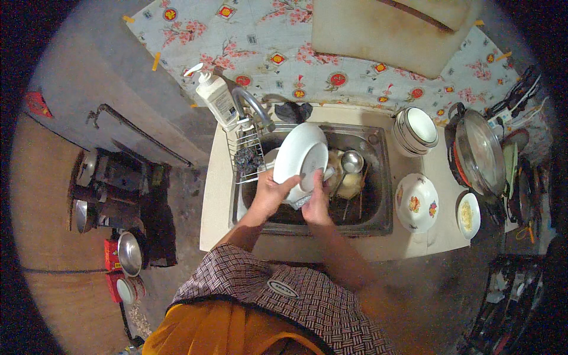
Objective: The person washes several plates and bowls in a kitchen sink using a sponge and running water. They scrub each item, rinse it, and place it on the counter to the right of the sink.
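A white plate [290, 153] is tilted above the metal sink [384, 177], its underside with the foot ring turned partly towards me. My left hand [270, 191] grips its near left rim, thumb on the underside. My right hand [317, 202] holds a pale cloth [302, 202] against the plate's lower right, thumb over the base; part of the cloth is hidden by the fingers. Below in the sink lie a metal ladle [353, 162], a pair of chopsticks [361, 195] and a yellowish piece [349, 186] that I cannot identify.
A metal faucet [255, 104] and pump bottle [217, 100] stand at the back left, above a wire rack [244, 144] with a steel scourer [248, 160]. Right of the sink are stacked bowls [417, 128], a patterned plate [416, 203], a small dish of food [468, 215] and a large pan [479, 151].
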### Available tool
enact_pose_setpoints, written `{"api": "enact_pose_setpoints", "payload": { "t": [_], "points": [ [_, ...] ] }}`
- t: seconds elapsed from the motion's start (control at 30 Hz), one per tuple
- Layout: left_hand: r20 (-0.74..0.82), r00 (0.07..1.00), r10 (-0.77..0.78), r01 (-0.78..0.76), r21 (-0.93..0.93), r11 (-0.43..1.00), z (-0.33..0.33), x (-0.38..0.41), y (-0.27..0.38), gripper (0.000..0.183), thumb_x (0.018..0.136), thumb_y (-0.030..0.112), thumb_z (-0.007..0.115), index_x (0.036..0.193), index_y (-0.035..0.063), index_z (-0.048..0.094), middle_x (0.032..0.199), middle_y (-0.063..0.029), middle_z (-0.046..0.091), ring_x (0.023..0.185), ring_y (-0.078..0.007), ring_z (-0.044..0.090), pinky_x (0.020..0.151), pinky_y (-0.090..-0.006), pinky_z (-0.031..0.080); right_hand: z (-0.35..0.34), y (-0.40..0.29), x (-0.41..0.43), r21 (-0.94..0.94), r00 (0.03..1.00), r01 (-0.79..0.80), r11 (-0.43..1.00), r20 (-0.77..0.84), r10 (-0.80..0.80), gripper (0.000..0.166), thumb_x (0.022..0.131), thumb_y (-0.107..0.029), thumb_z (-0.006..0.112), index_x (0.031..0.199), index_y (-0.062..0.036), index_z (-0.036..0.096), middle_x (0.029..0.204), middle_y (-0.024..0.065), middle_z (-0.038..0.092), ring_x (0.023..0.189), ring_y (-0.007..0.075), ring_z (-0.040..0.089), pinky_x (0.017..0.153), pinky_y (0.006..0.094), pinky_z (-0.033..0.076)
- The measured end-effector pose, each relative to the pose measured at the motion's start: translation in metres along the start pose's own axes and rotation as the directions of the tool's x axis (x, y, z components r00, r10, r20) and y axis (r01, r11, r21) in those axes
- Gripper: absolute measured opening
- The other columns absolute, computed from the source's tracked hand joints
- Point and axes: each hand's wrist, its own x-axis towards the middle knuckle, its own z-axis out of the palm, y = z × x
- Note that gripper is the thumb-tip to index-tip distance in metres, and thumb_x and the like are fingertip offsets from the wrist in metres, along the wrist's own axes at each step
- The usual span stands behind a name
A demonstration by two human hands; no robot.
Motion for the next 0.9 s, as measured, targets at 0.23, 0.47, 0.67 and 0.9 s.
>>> {"api": "enact_pose_setpoints", "payload": {
  "t": [0.23,0.47,0.67,0.9],
  "points": [
    [0.219,0.972,-0.086,0.186,-0.490,0.852,-0.006,-0.014,0.010,0.035,0.078,0.006,0.061,0.110,-0.0023,0.049,0.101,-0.0106,0.059,0.088,-0.0189,0.060,0.076,-0.0309,0.050,-0.013,-0.064,0.018,-0.248,0.974,0.193,0.950,0.170,-0.153,0.041,0.080,-0.020,0.062,0.116,-0.0071,0.047,0.104,0.0052,0.055,0.092,0.0196,0.054,0.081,0.0337,0.044],
    [0.210,0.971,-0.114,0.154,-0.186,0.970,0.000,0.004,0.011,0.036,0.076,0.000,0.061,0.110,-0.0018,0.050,0.102,-0.0105,0.058,0.084,-0.0166,0.059,0.073,-0.0313,0.050,0.016,-0.090,0.038,-0.668,0.829,0.555,0.496,0.493,-0.264,0.033,0.077,-0.010,0.060,0.110,-0.0043,0.055,0.105,0.0077,0.057,0.095,0.0197,0.053,0.085,0.0311,0.041],
    [0.172,0.979,-0.111,0.147,-0.217,0.965,-0.005,0.007,-0.001,0.028,0.076,0.000,0.061,0.103,0.0003,0.055,0.090,-0.0076,0.062,0.083,-0.0174,0.060,0.072,-0.0270,0.048,0.077,-0.088,-0.004,-0.398,0.413,0.887,-0.233,0.910,0.018,0.034,0.077,-0.019,0.059,0.110,-0.0176,0.058,0.128,0.0116,0.042,0.119,0.0302,0.036,0.099,0.0437,0.026],
    [0.101,0.990,-0.095,0.122,-0.305,0.944,-0.005,0.006,-0.009,0.029,0.074,0.002,0.064,0.101,-0.0005,0.056,0.092,-0.0083,0.061,0.082,-0.0173,0.059,0.077,-0.0303,0.048,0.070,-0.078,-0.012,-0.402,0.443,0.852,-0.336,0.895,0.053,0.039,0.080,-0.017,0.056,0.118,-0.0110,0.051,0.132,0.0119,0.036,0.122,0.0313,0.032,0.101,0.0415,0.025]
  ]
}}
